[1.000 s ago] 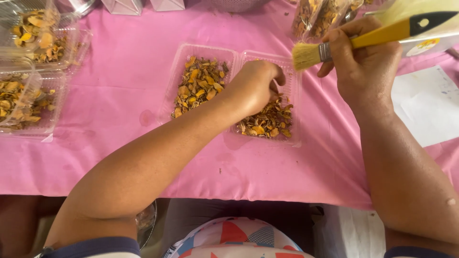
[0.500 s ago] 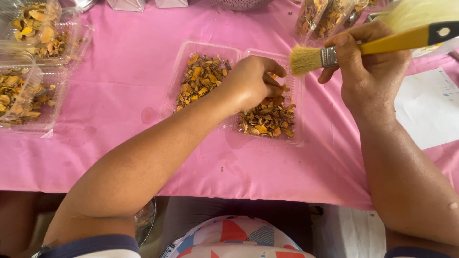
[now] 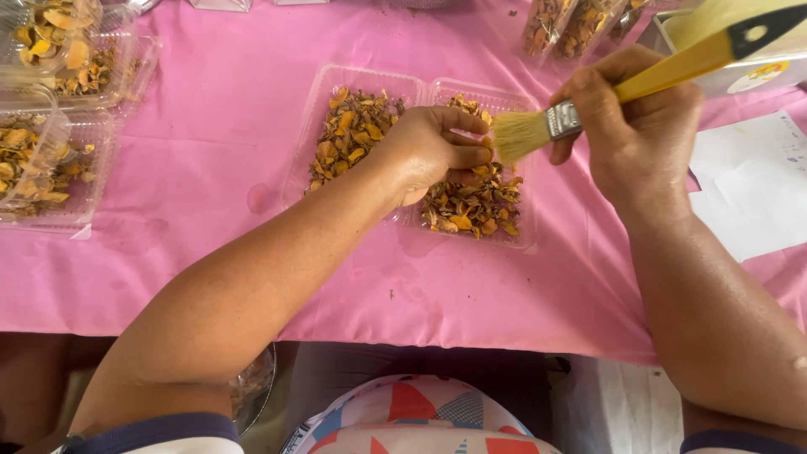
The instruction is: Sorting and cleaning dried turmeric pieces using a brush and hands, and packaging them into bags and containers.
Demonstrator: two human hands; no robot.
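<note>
Brushing a dried piece over the right tray.
Left hand (image 3: 429,155) pinches a piece above tray (image 3: 525,240), mid-tabletop; right hand (image 3: 635,126) grips brush (image 3: 538,130), bristles touching the fingertips. Next: gentle strokes.

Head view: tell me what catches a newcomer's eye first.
The bright pink tablecloth fills the view. At centre, an open clear tray holds orange-brown dried pieces; the left hand rests over it. From the right, the right hand holds a yellow-handled brush, bristles by the left fingertips.
</note>
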